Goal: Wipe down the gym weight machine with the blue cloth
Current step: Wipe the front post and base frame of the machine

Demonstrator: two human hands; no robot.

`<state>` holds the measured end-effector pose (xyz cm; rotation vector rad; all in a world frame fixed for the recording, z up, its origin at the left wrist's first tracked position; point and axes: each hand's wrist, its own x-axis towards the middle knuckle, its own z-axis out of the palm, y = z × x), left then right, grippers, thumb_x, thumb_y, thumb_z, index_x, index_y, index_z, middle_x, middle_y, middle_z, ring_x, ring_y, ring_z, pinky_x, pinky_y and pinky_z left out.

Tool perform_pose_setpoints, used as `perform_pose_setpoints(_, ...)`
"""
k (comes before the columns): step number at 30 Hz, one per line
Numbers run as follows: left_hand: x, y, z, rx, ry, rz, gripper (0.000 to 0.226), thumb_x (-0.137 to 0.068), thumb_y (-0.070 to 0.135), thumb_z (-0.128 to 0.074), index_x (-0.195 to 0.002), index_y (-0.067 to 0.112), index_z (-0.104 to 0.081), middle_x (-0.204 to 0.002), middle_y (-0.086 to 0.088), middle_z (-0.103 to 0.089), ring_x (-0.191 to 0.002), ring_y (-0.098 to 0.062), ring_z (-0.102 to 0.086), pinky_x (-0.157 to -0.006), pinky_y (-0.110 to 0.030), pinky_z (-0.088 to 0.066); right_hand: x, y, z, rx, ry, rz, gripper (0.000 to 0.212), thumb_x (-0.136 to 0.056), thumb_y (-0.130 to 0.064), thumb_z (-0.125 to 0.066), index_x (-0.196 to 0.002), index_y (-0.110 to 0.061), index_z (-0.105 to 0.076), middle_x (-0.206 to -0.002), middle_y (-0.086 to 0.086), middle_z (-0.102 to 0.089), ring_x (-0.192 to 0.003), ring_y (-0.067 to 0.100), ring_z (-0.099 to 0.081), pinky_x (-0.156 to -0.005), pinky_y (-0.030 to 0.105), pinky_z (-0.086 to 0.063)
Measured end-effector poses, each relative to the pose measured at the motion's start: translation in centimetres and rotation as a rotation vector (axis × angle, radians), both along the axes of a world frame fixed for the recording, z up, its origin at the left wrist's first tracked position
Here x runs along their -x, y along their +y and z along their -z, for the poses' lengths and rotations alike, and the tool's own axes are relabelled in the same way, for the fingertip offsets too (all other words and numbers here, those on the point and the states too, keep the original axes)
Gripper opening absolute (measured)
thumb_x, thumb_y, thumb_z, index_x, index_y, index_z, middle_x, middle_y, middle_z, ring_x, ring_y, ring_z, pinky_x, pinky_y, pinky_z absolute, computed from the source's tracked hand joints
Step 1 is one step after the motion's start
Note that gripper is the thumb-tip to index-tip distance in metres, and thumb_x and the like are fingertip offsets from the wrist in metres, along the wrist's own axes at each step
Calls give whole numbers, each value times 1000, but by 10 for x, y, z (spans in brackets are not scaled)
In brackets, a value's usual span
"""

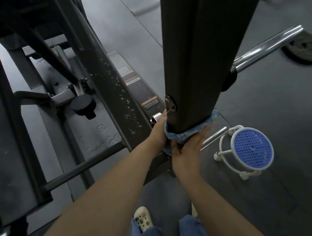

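Note:
The blue cloth (187,132) is wrapped round the foot of the black upright post (202,60) of the weight machine. My left hand (158,131) presses the cloth against the post's left side; its fingertips are hidden behind the post. My right hand (188,152) holds the cloth against the post's near and right side, fingers stretched out along it and thumb tucked onto the cloth. Both hands sit low, near the base frame.
A blue and white round stool (252,148) stands on the floor to the right. A chrome bar (267,45) sticks out right of the post, with a weight plate (304,50) beyond it. The machine's black frame and a round knob (83,105) fill the left.

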<state>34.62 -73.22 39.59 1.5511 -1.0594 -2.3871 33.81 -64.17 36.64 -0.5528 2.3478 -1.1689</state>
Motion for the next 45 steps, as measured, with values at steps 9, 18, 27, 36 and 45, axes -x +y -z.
perform_pose_setpoints(9,-8,34,44,78,-202,-141,46,-100,46,-27,-117,16,-56,-128,-6,-51,-114,-21,-49,-102,-32,-38,11,15,21,95,-271,43,72,-98,-2,-40,-151,-25,5,-151,9,-27,-132,23,-40,-100,29,-45)
perform_pose_setpoints(18,25,98,51,222,-133,-599,77,-86,68,-20,-150,25,-15,-156,-4,-19,-143,-23,-19,-117,-46,-17,66,20,-16,471,-430,-69,47,-97,-2,-35,-133,-32,-36,-127,-10,-49,-114,2,-51,-92,14,-45)
perform_pose_setpoints(27,105,116,14,774,-392,-875,91,-75,82,-12,-138,23,20,-153,1,15,-142,-10,10,-110,-8,8,143,3,-49,315,-726,-457,25,-99,-8,-30,-96,-7,-55,-84,6,-63,-65,-4,-61,-60,11,-48)
perform_pose_setpoints(36,137,108,44,949,-634,-1014,87,-85,73,-12,-141,15,21,-154,-17,16,-143,-19,12,-115,-22,8,159,-35,-40,133,-881,-579,32,-99,-38,-32,-92,-23,-59,-91,-3,-65,-83,10,-60,-74,21,-51)
perform_pose_setpoints(45,133,117,119,1308,-901,-873,70,-97,56,-13,-141,24,31,-151,2,31,-141,-12,22,-115,-52,-4,158,-18,21,91,-900,-668,42,-100,-45,-24,-102,-21,-59,-77,-7,-70,-68,4,-68,-59,16,-53)
